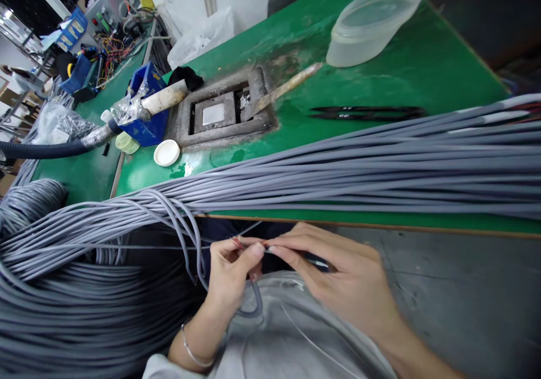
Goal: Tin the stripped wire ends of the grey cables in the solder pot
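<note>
My left hand [230, 272] is closed around the end of a grey cable [256, 303], which loops down below my palm in front of my shirt. Thin reddish wires [238, 242] show at its fingers. My right hand [338, 266] meets it from the right, thumb and forefinger pinched on a fine orange wire [266, 244] at the left thumb tip. How many wires lie between the fingertips is too small to tell. Both hands are just off the table's front edge, below a long bundle of grey cables [296, 176].
On the green table [291, 134] are a framed solder pot [228, 108], a flat stick [291, 86], black tweezers [367, 111], a translucent plastic tub [363, 27], a white lid [166, 152] and a blue bin [147, 123] by an extraction hose [46, 149]. Coiled cables [84, 317] fill the lower left.
</note>
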`<state>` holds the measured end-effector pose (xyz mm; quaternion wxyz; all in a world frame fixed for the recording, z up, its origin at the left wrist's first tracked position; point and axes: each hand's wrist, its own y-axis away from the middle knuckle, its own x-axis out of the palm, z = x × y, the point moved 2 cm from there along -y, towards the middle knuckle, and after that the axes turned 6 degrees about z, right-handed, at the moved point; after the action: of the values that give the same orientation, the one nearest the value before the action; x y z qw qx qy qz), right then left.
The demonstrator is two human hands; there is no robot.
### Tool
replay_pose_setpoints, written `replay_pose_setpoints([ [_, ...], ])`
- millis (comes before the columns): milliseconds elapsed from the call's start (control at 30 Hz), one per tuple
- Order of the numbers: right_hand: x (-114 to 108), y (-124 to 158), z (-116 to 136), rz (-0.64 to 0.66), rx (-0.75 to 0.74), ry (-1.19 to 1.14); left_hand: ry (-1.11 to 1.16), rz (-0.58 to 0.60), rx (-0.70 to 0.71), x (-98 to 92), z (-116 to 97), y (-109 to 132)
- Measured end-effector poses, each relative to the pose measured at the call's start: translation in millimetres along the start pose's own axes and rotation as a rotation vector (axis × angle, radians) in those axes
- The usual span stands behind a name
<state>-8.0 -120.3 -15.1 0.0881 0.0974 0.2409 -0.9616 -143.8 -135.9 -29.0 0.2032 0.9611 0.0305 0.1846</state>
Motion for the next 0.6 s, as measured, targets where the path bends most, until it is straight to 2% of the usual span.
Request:
replay_pose_setpoints([
  [133,3.8,0.3,-2.0,-0.059,-0.025,-0.012,0.138,-0.11,0.022,5.8,-3.5,-1.6],
  [300,2.6,1.2,-7.2,-0.104,0.02,-0.03,0.189,-0.059,0.005,10.0,-6.5,-1.6],
  [433,-0.2,0.8,-11.0,-0.117,0.111,-0.098,0.211,-0.041,0.02,6.9,-4.2,-0.3],
  [500,-1.2,-0.9,-13.3,-0.092,0.177,-0.168,0.232,-0.007,0.001,4.2,-1.3,1.0],
  [600,-1.3,-4.8,-16.9,0.025,0.291,-0.311,0.273,0.082,-0.074,0.3,2.8,2.6],
])
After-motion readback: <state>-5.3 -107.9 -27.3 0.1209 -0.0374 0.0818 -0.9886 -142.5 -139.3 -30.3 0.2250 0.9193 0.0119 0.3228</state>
